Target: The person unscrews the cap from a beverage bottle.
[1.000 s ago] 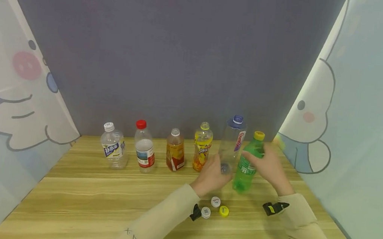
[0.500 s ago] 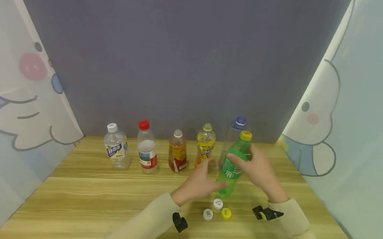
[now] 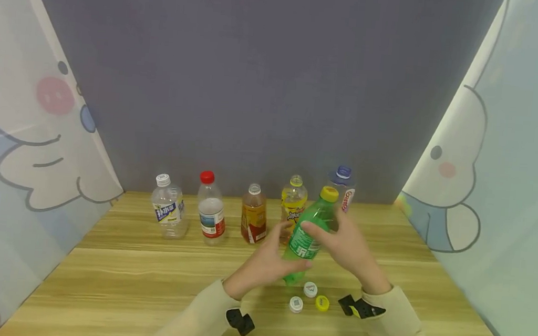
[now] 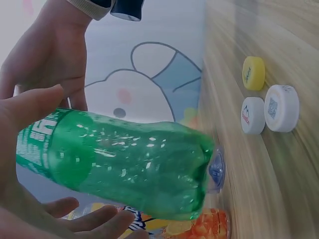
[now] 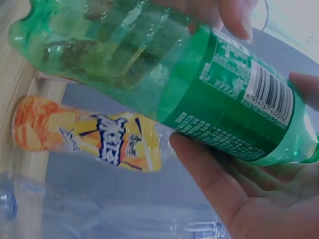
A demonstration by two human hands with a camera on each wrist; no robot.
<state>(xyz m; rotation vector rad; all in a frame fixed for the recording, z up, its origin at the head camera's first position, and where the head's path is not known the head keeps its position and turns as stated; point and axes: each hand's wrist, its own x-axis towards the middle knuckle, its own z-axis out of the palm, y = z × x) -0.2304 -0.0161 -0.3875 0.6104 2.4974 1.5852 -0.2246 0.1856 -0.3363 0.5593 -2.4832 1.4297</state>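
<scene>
A green soda bottle (image 3: 305, 239) with a yellow cap is tilted, its top leaning right in the head view, and raised off the table. My right hand (image 3: 349, 249) grips its upper part, thumb across the front. At its left, my left hand (image 3: 261, 266) spreads thumb and fingers around the lower part without closing on it. In the left wrist view the green bottle's bare lower end (image 4: 149, 159) lies between the left thumb and fingers. In the right wrist view its barcode label (image 5: 269, 92) shows beside the right fingers.
Behind stand a white-capped bottle (image 3: 168, 210), a red-capped bottle (image 3: 210, 213), an uncapped amber bottle (image 3: 254, 214), a yellow-labelled bottle (image 3: 294, 199) and a blue-capped bottle (image 3: 344, 182). Two white caps (image 3: 296, 304) and a yellow cap (image 3: 322, 303) lie on the wooden table (image 3: 146, 285).
The left hand has let go of the blue-capped bottle and moved left. My right hand has lifted the green bottle and brought it left, tilting it, towards the left hand.
</scene>
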